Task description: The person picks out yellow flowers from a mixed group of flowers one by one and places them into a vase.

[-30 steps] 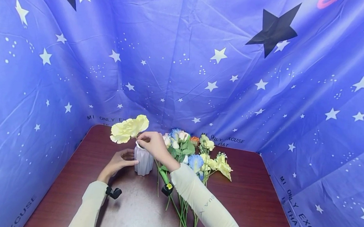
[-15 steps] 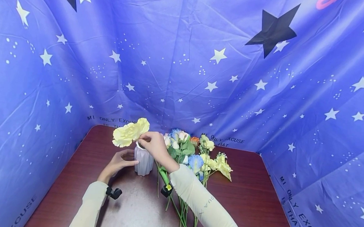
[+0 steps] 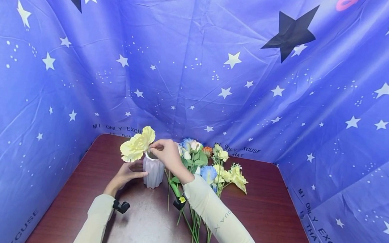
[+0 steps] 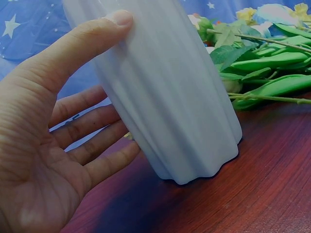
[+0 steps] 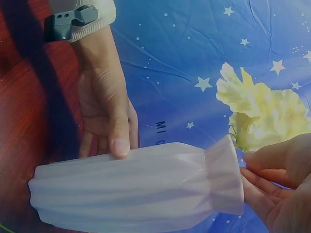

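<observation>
We find the ribbed white ceramic vase (image 3: 153, 172) upright on the dark red wooden table (image 3: 268, 211), steadied by the left hand (image 3: 127, 173), thumb pressed to its wall, fingers relaxed. The right hand (image 3: 167, 154) pinches the pale yellow artificial flower (image 3: 136, 148) at the vase mouth; the bloom leans toward ten o'clock, its stem hidden.

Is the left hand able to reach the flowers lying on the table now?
Probably not directly: the white vase stands between the left hand and the loose flowers, and the right hand hangs there too.

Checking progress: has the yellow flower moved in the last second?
Yes. The yellow flower has tilted more upright and sunk slightly toward the white vase.
</observation>
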{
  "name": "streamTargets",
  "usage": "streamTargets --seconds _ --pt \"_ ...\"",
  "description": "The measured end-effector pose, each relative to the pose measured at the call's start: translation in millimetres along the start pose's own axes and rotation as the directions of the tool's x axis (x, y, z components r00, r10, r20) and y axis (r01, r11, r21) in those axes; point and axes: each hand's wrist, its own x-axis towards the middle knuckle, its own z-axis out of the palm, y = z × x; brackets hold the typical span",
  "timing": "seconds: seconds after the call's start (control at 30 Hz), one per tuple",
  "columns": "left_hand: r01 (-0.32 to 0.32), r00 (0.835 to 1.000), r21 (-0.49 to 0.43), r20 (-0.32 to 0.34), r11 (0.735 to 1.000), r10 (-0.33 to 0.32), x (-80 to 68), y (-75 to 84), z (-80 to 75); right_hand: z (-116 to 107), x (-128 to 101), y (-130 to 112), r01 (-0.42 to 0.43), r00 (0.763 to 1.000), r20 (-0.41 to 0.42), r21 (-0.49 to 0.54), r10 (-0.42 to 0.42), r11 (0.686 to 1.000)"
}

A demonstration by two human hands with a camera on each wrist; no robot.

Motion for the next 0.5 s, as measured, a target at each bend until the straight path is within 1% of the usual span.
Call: streamTargets --seconds 0.13,0.27,0.5 --pt "-0.008 1.0 0.001 0.0 1.0 0.008 0.1 -0.8 -0.1 -0.4 -0.4 0.6 0.0 1.0 0.0 0.004 0.0 1.0" --pt "0.007 1.0 0.004 -0.008 1.0 -0.007 0.0 -0.9 -0.4 -1.6 -1.1 -0.4 0.003 1.0 0.0 0.005 -0.003 1.0" --pt "0.017 1.0 0.006 -0.012 1.0 -0.017 -0.1 -0.5 -0.5 -7.4 -2.3 -4.2 -0.03 1.0 0.003 0.051 0.03 0.998"
